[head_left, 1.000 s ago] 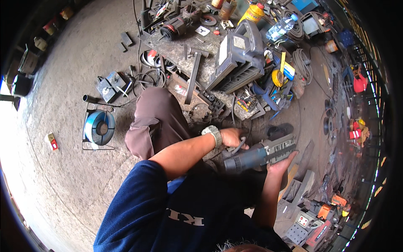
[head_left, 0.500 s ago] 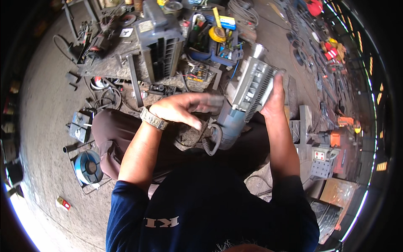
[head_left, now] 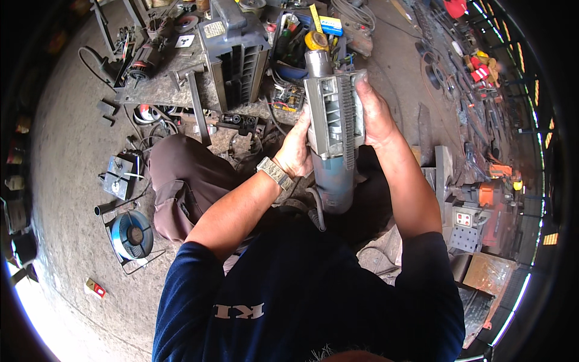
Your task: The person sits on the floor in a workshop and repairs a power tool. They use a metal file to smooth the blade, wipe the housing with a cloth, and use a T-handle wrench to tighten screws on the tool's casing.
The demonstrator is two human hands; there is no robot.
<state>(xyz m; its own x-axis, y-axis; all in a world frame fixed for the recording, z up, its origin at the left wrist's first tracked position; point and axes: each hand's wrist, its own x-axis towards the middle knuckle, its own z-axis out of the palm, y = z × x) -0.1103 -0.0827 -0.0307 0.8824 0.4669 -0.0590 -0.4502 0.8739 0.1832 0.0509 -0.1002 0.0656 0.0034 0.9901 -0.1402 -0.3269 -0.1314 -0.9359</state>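
Between my two hands a drill motor unit (head_left: pixel 333 133) stands almost upright over my lap. It has a blue-grey motor body, a ribbed silver metal housing with a toothed rack down it, and a round metal spindle end at the top. My left hand (head_left: pixel 297 145), with a metal watch at the wrist, presses against the housing's left side. On the other side my right hand (head_left: pixel 377 114) grips the housing, thumb along its upper edge. A thick grey cable (head_left: pixel 316 208) curls from the lower end of the body. The undersides of both hands are partly hidden.
Ahead is a low worktable (head_left: pixel 163 90) with a grey slotted metal stand (head_left: pixel 235 60). A blue toolbox (head_left: pixel 289 71) holds hand tools and a yellow tape measure (head_left: pixel 316 41). A blue wire spool (head_left: pixel 131 235) sits on the floor at left. Metal parts and an orange machine (head_left: pixel 485 193) are at right.
My left hand, earlier apart from the drill motor unit, has moved right onto its side. The unit has swung from a rightward lean to nearly upright, its top shifting left.
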